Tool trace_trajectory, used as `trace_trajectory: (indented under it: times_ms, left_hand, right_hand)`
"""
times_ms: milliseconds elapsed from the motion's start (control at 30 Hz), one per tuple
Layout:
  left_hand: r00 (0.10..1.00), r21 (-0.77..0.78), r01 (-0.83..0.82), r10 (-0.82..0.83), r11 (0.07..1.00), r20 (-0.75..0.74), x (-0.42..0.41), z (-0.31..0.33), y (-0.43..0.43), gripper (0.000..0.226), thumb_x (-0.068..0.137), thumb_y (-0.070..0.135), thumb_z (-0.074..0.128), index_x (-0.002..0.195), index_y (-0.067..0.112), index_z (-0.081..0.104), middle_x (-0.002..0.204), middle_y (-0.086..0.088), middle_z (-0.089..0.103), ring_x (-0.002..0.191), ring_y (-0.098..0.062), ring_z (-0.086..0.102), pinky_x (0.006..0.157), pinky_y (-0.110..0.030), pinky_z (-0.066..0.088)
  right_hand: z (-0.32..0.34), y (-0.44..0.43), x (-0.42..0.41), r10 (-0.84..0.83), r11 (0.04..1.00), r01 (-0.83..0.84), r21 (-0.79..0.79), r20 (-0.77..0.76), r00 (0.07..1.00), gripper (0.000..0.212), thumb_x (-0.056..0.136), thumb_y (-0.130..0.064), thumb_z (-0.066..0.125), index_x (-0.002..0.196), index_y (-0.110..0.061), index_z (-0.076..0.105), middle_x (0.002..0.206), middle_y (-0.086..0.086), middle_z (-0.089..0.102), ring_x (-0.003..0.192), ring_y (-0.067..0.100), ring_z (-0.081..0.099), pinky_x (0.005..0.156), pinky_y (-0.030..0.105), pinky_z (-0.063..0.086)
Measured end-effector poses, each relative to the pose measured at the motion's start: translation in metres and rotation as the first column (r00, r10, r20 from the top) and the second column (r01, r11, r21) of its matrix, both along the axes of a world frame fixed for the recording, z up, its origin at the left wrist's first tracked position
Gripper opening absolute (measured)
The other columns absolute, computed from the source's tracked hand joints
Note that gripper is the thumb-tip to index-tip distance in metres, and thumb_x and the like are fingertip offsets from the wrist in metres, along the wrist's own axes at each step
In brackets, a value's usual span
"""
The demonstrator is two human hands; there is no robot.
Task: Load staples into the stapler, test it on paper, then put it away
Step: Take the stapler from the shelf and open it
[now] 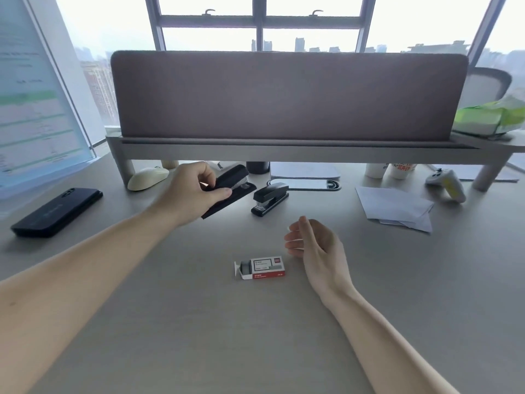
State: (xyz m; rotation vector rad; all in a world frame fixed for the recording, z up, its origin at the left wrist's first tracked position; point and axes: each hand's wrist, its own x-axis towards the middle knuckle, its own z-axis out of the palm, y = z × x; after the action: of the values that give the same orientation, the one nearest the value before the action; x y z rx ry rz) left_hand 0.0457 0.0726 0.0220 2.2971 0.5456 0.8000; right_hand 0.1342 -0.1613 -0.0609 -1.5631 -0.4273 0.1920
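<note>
On the pale grey desk (pixel 255 336), loose white paper sheets (pixel 395 206) are seen at right. A black stapler (pixel 233 174), hinged open, is gripped by the left hand's (pixel 196 191) curled fingers and thumb, beside a second, closed black stapler (pixel 270 199). The right hand (pixel 315 245) is held loosely curled, nothing in it. Near it, a small red-and-white cardboard box (pixel 260 268) lies flap-open, grey staples showing inside.

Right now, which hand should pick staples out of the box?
Right. The right hand is open, holds nothing and hovers just beside the box, whose open end shows staples. The left hand is busy gripping the stapler farther back.
</note>
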Motion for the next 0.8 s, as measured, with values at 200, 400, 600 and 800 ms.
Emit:
trace_trajectory:
  times_ms: [200,400,600,800]
  left_hand:
    - [0.983,-0.035,-0.179,0.177,0.983,-0.049,0.044,-0.001,0.009,0.029,0.079,0.030,0.085,0.079,0.016,0.060,0.075,0.011,0.062,0.066,-0.011,0.056,0.055,-0.026,0.039]
    - [0.971,0.034,-0.196,0.199,0.980,-0.132,0.075,-0.025,0.013,0.027,0.081,0.031,0.082,0.081,0.018,0.059,0.093,0.004,0.067,0.086,-0.024,0.063,0.066,-0.032,0.048]
    - [0.953,0.072,-0.209,0.219,0.975,-0.209,0.096,-0.049,0.021,0.030,0.084,0.035,0.081,0.079,0.024,0.054,0.084,0.009,0.056,0.092,-0.026,0.060,0.074,-0.032,0.041]
    - [0.953,0.085,-0.210,0.223,0.974,-0.204,0.103,-0.051,0.020,0.031,0.083,0.041,0.081,0.086,0.019,0.059,0.088,0.008,0.058,0.094,-0.024,0.060,0.076,-0.032,0.043]
  right_hand:
    - [0.000,0.002,0.006,0.003,1.000,-0.003,0.013,0.014,1.000,0.044,0.111,-0.040,0.051,0.085,-0.016,0.076,0.080,0.006,0.079,0.083,0.031,0.078,0.089,0.057,0.063]
    - [-0.002,0.004,0.008,-0.011,0.999,0.011,0.035,-0.016,1.000,0.043,0.111,-0.039,0.051,0.084,-0.016,0.075,0.083,0.011,0.079,0.086,0.030,0.078,0.087,0.050,0.065]
    - [-0.006,0.006,0.009,-0.006,0.999,0.007,0.050,-0.022,1.000,0.043,0.111,-0.038,0.051,0.083,-0.015,0.075,0.078,0.006,0.078,0.084,0.027,0.078,0.086,0.047,0.066]
    - [-0.007,0.005,0.010,-0.012,0.998,0.014,0.064,-0.033,0.999,0.043,0.110,-0.039,0.051,0.083,-0.016,0.075,0.077,0.005,0.078,0.080,0.023,0.078,0.082,0.044,0.065]
